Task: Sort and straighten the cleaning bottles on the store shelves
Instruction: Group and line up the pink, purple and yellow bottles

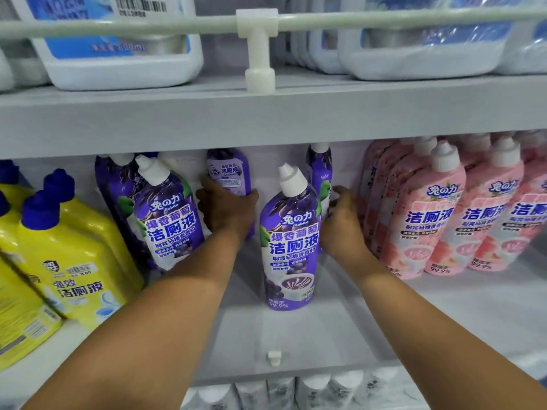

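Several purple toilet-cleaner bottles with white caps stand on the middle shelf. My left hand grips one purple bottle deep at the back, fingers and thumb wrapped around its body. My right hand grips another purple bottle at the back right. Between my two arms a purple bottle stands upright near the front. A further purple bottle leans to the left of my left hand.
Yellow bottles with blue caps crowd the left of the shelf. Pink bottles fill the right in rows. White jugs sit on the shelf above behind a rail. White-capped bottles show on the shelf below.
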Demonstrator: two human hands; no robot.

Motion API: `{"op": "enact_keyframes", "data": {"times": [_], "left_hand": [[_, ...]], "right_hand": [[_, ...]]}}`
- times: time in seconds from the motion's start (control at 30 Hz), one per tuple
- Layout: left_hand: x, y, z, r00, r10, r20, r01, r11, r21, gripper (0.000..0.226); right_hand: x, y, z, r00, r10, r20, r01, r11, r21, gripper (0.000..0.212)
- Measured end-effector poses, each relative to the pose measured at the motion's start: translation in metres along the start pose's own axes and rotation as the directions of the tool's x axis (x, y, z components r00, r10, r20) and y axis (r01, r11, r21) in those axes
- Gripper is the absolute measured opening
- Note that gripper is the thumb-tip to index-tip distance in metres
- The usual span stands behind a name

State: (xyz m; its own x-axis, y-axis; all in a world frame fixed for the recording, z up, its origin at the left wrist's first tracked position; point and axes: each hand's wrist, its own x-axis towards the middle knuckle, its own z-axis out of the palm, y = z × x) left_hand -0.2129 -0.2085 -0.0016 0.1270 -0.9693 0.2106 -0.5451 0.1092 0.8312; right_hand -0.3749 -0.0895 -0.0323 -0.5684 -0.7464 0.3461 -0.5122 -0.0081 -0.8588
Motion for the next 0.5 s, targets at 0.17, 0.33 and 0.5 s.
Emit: {"op": "enact_keyframes", "data": {"times": [0.17, 0.33, 0.5], "left_hand": [[-0.008, -0.009, -0.004, 0.935, 0.162, 0.317, -0.046, 0.938, -0.343, 0.09], [-0.02, -0.022, 0.008, 0.88, 0.217, 0.423, -0.028, 0.912, -0.41, 0.037], [-0.014, -0.033, 0.013, 0.894, 0.187, 0.407, 0.025, 0.886, -0.463, 0.05]], "right_hand": [[0.011, 0.018, -0.001, 0.949, 0.098, 0.301, -0.185, 0.943, 0.277, 0.103], [0.01, 0.011, 0.01, 0.999, 0.033, 0.038, -0.032, 0.999, -0.022, 0.093], [-0.008, -0.012, 0.013, 0.999, 0.037, 0.005, -0.036, 0.995, -0.098, 0.11]]}}
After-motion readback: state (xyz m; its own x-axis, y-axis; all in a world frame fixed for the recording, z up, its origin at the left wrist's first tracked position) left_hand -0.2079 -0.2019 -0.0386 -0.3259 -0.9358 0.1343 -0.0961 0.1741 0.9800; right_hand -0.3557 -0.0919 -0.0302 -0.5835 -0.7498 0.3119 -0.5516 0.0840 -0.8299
